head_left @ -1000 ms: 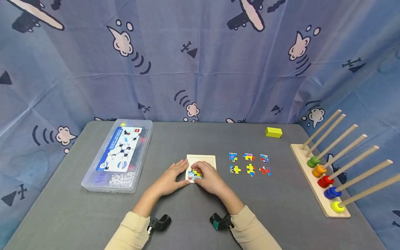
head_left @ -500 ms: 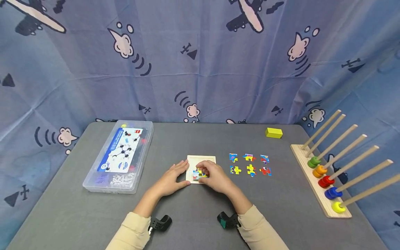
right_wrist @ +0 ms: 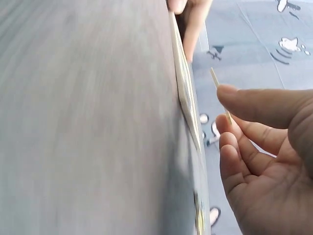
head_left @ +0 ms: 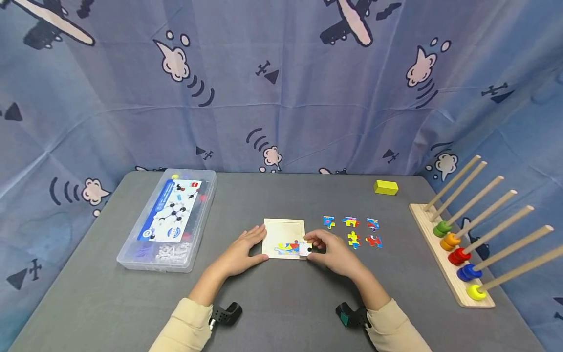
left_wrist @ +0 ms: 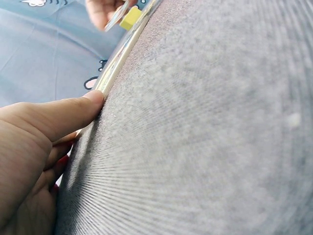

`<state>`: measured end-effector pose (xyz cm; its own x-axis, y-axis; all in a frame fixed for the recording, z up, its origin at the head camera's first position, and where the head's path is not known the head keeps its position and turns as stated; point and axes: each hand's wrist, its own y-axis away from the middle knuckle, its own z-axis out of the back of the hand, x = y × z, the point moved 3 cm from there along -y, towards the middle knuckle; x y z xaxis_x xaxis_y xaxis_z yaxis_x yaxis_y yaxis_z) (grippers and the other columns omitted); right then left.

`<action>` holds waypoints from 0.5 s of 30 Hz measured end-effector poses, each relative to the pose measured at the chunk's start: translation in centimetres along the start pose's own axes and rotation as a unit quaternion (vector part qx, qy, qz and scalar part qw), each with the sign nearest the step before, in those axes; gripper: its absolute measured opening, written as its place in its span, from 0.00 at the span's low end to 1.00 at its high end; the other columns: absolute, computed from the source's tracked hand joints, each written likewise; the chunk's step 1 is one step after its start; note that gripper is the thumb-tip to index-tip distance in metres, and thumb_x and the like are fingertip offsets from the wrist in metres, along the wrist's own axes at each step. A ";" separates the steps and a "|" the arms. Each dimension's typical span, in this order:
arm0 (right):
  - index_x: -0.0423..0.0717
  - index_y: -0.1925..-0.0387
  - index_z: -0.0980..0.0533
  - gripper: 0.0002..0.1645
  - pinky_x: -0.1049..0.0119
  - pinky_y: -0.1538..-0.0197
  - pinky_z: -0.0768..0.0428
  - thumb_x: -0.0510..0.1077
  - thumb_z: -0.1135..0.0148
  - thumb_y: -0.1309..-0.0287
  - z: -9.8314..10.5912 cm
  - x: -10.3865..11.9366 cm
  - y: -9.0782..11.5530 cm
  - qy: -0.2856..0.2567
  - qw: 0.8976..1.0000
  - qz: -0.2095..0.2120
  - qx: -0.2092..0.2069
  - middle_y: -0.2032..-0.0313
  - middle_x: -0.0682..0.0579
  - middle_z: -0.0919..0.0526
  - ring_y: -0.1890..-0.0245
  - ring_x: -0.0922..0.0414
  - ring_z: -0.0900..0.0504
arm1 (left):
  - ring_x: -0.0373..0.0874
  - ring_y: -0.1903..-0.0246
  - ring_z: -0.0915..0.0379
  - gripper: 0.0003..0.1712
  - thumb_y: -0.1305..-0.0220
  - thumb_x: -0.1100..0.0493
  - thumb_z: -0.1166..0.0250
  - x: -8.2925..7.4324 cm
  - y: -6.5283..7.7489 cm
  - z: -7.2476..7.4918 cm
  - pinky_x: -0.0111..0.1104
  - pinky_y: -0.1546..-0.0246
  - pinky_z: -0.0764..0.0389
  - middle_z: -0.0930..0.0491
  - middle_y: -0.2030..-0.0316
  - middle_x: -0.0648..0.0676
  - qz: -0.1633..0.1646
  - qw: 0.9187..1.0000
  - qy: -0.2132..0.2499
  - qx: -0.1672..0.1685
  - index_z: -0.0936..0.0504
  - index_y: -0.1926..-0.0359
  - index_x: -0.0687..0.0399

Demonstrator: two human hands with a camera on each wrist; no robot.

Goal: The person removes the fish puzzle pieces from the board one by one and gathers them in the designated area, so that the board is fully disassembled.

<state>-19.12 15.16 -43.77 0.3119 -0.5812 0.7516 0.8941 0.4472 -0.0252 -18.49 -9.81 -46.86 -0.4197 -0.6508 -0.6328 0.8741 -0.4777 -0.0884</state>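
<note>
A square wooden puzzle tray (head_left: 283, 230) lies mid-table, with colourful pieces (head_left: 288, 248) joined along its near side. My left hand (head_left: 241, 252) rests against the tray's left edge, fingers extended, its thumb (left_wrist: 88, 105) touching the near-left corner. Over the tray's near-right corner, my right hand (head_left: 332, 252) pinches a puzzle piece (head_left: 304, 249) between thumb and fingertips. Its face toward the head camera looks pale with a dark notch. The right wrist view shows that thin piece (right_wrist: 213, 76) edge-on, raised above the tray.
Several loose puzzle pieces (head_left: 354, 239) lie right of the tray, partly behind my right hand. A clear plastic box (head_left: 200, 215) sits on the left. Far right stands a wooden peg board (head_left: 453, 274) with coloured rings; a yellow block (head_left: 385, 187) lies at the back.
My right hand has moved right, from over the tray's pieces to its near-right corner, and now lifts a pale-faced piece. The tray's joined pieces are uncovered. The left hand stays in place.
</note>
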 end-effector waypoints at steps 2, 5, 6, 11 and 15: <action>0.40 0.52 0.23 0.21 0.68 0.56 0.23 0.34 0.32 0.51 0.6 -0.6 0.6 -0.001 1.000 -0.002 -0.001 0.61 0.52 0.22 0.60 0.57 0.26 | 0.54 0.29 0.50 0.39 0.39 0.52 0.35 -0.1 0.0 0.0 0.51 0.28 0.50 0.42 0.30 0.60 -0.001 1.000 0.001 0.000 0.37 0.33 0.66; 0.40 0.53 0.23 0.20 0.68 0.56 0.22 0.34 0.32 0.51 1.6 -1.5 1.3 -0.004 1.000 0.001 -0.004 0.60 0.51 0.22 0.60 0.56 0.26 | 0.55 0.29 0.49 0.39 0.40 0.53 0.35 -0.1 0.0 0.1 0.51 0.28 0.50 0.42 0.30 0.61 0.000 1.000 0.002 -0.002 0.37 0.33 0.67; 0.39 0.53 0.23 0.20 0.68 0.56 0.22 0.34 0.32 0.51 1.9 -1.8 1.6 -0.006 1.000 0.003 -0.004 0.60 0.50 0.21 0.61 0.55 0.26 | 0.55 0.29 0.49 0.39 0.40 0.53 0.35 0.0 0.0 0.1 0.51 0.28 0.50 0.42 0.30 0.60 0.002 1.000 0.003 -0.002 0.37 0.33 0.67; 0.38 0.53 0.23 0.21 0.69 0.57 0.22 0.35 0.31 0.51 2.9 -3.0 2.6 0.002 1.000 0.005 -0.010 0.61 0.50 0.21 0.62 0.56 0.25 | 0.54 0.29 0.50 0.39 0.39 0.52 0.35 0.0 0.0 0.0 0.51 0.28 0.50 0.42 0.30 0.59 0.004 1.000 0.003 0.000 0.37 0.33 0.66; 0.37 0.53 0.23 0.20 0.69 0.59 0.22 0.34 0.31 0.51 3.3 -3.5 3.3 0.011 1.000 0.001 -0.004 0.62 0.50 0.21 0.63 0.57 0.26 | 0.53 0.29 0.50 0.39 0.40 0.52 0.35 -0.1 -0.1 0.0 0.50 0.28 0.50 0.42 0.30 0.59 0.005 1.000 0.001 0.000 0.37 0.32 0.65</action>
<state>-18.34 20.87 -44.32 0.3208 -0.5942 0.7375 0.8960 0.4428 -0.0330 -18.50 -9.71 -46.84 -0.4099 -0.6543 -0.6355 0.8783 -0.4711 -0.0815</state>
